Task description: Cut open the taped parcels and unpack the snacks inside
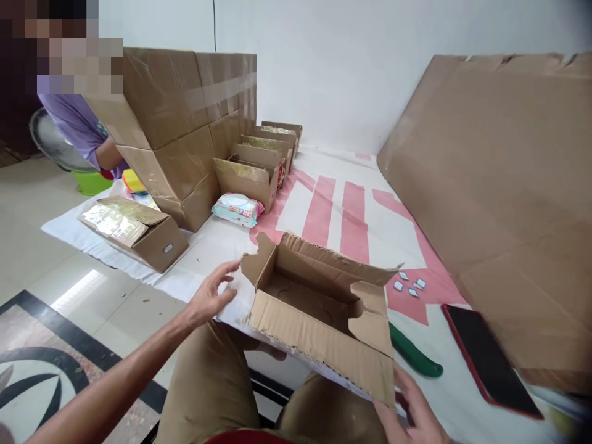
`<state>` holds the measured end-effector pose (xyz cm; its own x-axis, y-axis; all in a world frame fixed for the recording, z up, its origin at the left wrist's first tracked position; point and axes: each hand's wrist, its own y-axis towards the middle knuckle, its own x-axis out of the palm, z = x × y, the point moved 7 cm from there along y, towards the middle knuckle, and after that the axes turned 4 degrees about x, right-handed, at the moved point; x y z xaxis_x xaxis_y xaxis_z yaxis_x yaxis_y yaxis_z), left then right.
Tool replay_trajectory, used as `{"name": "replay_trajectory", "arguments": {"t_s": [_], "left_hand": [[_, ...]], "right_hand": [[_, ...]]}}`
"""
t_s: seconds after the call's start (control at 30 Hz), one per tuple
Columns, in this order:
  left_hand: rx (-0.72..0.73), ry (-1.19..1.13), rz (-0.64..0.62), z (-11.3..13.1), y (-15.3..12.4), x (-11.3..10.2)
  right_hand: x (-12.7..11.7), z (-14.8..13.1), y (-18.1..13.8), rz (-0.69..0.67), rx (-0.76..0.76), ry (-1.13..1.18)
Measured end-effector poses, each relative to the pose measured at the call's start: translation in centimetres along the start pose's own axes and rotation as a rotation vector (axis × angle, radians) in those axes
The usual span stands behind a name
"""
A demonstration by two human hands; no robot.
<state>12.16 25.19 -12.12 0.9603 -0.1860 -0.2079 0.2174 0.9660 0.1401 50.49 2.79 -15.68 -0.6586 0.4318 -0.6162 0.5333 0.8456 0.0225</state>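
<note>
Open cardboard box sits at the near edge of the white, red-striped sheet, partly over my knees. My left hand hovers just beside its left flap, grip spread. My right hand touches its near right corner; grip state I cannot tell. The sheet lies on a tiled floor and meets a white wall. Taped cartons stand stacked at left, and a large cardboard sheet leans at right. A red-cased phone lies near the box.

Brown cardboard box on white sheet with pink stripes.
</note>
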Motion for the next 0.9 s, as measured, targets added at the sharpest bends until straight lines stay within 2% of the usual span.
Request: {"name": "replay_trajectory", "arguments": {"t_s": [0.1,0.2,0.27,0.37,0.57,0.67,0.73,0.8,0.9], "left_hand": [[0.259,0.098,-0.126,3.0,-3.7,2.0],[0.487,0.160,-0.171,6.2,-3.9,4.2],[0.583,0.203,-0.179,7.6,-3.4,5.4],[0.590,0.200,-0.105,7.8,-2.8,5.9],[0.443,0.056,0.084,6.4,-3.1,5.6],[0.356,-0.046,0.219,6.0,-2.7,4.4],[0.272,-0.137,0.330,5.4,-1.9,2.6],[0.217,-0.207,0.470,4.5,-0.7,0.0],[0.265,-0.193,0.708,3.7,1.9,-4.8]], "right_hand": [[1.0,-2.2,2.8,-0.065,-0.193,0.041],[1.7,-4.0,4.0,-0.105,-0.277,0.063],[1.8,-4.7,4.4,-0.144,-0.293,0.069],[1.6,-5.2,5.1,-0.164,-0.306,0.095],[2.4,-6.8,6.7,-0.124,-0.376,0.063],[4.3,-9.1,7.6,-0.126,-0.419,0.118],[6.6,-11.3,8.4,-0.151,-0.470,0.154],[9.5,-14.1,9.5,-0.199,-0.517,0.205],[14.8,-18.7,11.4,-0.308,-0.566,0.321]]}}
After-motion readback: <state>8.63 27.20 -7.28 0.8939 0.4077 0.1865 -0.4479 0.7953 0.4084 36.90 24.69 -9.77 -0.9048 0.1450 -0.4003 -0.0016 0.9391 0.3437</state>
